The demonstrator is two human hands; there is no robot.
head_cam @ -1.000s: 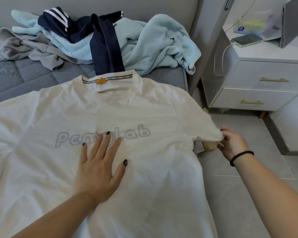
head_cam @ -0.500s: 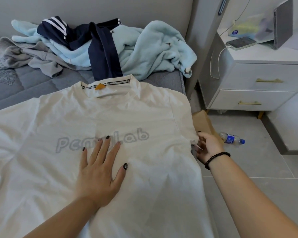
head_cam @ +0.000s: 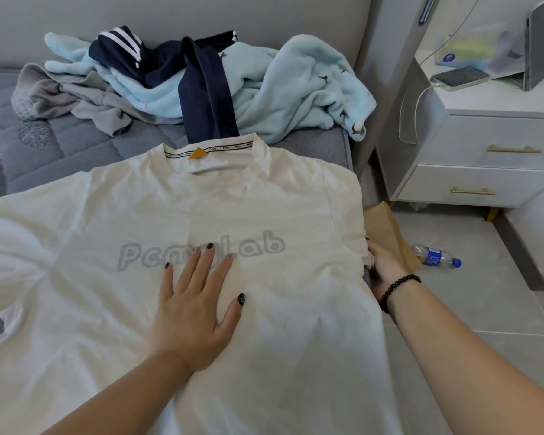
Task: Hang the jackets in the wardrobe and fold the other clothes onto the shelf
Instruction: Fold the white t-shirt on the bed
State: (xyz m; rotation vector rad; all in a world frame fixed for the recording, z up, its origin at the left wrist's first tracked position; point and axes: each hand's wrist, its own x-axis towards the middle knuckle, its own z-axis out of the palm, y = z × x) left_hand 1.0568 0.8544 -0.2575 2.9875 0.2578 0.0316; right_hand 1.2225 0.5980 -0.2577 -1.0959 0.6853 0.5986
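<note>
Cotton, by the look of it: the cream short-sleeved T-shirt with grey lettering [head_cam: 201,221] lies face up and spread over the grey quilted bed [head_cam: 29,158], collar away from the person, hem running out of the bottom of the head view. It looks thin, light and limp, so it should crease wherever it is bent and slide a little over the quilting unless pinned.

The left hand [head_cam: 198,309] does that pinning: it lies flat on the chest just below the lettering, fingers [head_cam: 208,262] straight and spread, their tips reaching the letters. The right hand [head_cam: 382,268] is at the shirt's right edge, where the sleeve hangs over the side of the bed. Its fingers curl round the bunched sleeve cloth and hold it. A seam or a sleeve end seems the best place to take hold, since loose cloth in the middle would only ruck.

Beyond the left fingertips, past the collar, lies a heap: a pale blue fleece garment [head_cam: 296,89], a navy garment with white stripes [head_cam: 201,89] and a grey knitted piece [head_cam: 60,98]. Past the right fingers the floor is grey tile [head_cam: 453,309], with a brown paper bag [head_cam: 387,233], a plastic water bottle with a blue label [head_cam: 434,257] and a white bedside cabinet with brass handles [head_cam: 484,158].
</note>
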